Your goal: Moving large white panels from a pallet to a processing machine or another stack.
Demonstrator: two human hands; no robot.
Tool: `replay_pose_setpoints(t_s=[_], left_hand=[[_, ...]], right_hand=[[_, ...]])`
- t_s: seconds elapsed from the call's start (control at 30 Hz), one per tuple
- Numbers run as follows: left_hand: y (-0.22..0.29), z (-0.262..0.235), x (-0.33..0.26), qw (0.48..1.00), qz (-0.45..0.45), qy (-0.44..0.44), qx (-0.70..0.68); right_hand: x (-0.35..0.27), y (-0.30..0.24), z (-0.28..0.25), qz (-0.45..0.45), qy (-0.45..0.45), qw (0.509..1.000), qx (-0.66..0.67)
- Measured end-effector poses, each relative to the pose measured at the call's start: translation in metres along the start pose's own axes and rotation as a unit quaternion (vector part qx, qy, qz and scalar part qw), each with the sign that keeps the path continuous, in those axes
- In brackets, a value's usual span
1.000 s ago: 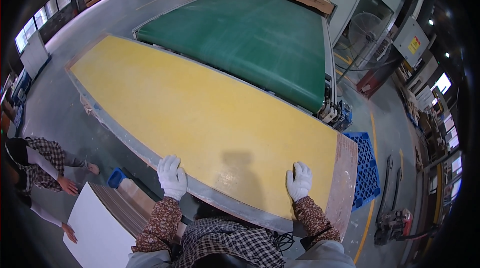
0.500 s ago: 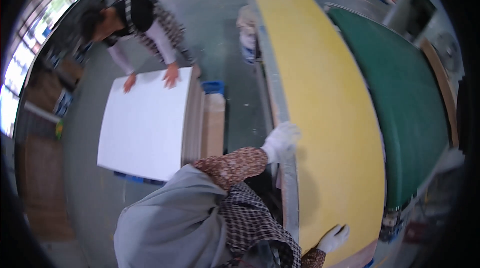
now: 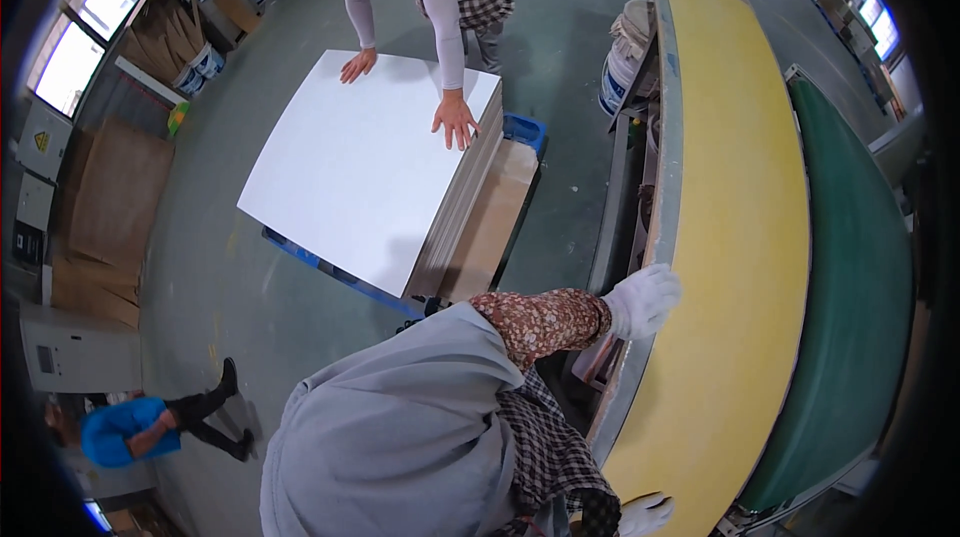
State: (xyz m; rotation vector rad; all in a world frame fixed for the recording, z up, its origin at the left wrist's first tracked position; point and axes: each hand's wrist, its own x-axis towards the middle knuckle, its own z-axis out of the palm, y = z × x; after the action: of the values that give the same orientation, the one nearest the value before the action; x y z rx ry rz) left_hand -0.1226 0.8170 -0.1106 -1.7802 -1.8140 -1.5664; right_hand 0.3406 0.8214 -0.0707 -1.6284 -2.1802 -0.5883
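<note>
My view is swinging further left. My left hand [image 3: 642, 303] is resting bent-fingered on the yellow worktop [image 3: 742, 227] beside the green belt [image 3: 855, 307]; I can't tell if it or the right hand [image 3: 645, 514] is gripping.

This is a factory workshop: a green conveyor [image 3: 855, 307] at the right edge beside a long yellow tabletop [image 3: 738, 197], boards [image 3: 365, 162] stacked on a pallet [image 3: 345, 279] left of centre, a grey cabinet [image 3: 90, 349] lower left, buckets [image 3: 207, 63] upper left.
</note>
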Motion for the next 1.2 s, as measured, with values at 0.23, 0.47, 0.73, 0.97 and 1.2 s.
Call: replay_pose_setpoints(t_s=[0.23,0.47,0.73,0.97,1.2], left_hand=[[-0.003,0.005,-0.007,0.999,-0.021,-0.026,0.021],[-0.003,0.017,-0.004,0.999,-0.023,-0.022,0.014],[-0.003,0.019,-0.006,1.000,-0.008,-0.004,0.016],[-0.004,0.023,-0.006,1.000,-0.005,-0.012,0.026],[-0.006,0.021,-0.008,0.999,-0.007,-0.020,0.033]], right_hand=[[0.010,0.001,0.013,-0.024,-0.018,1.000,-0.005],[0.029,0.013,0.032,-0.213,0.017,0.976,-0.045],[0.041,-0.010,0.037,-0.028,-0.012,0.999,0.027],[0.050,-0.002,0.056,-0.062,-0.005,0.998,0.027],[0.052,-0.008,0.053,-0.069,-0.001,0.997,0.030]])
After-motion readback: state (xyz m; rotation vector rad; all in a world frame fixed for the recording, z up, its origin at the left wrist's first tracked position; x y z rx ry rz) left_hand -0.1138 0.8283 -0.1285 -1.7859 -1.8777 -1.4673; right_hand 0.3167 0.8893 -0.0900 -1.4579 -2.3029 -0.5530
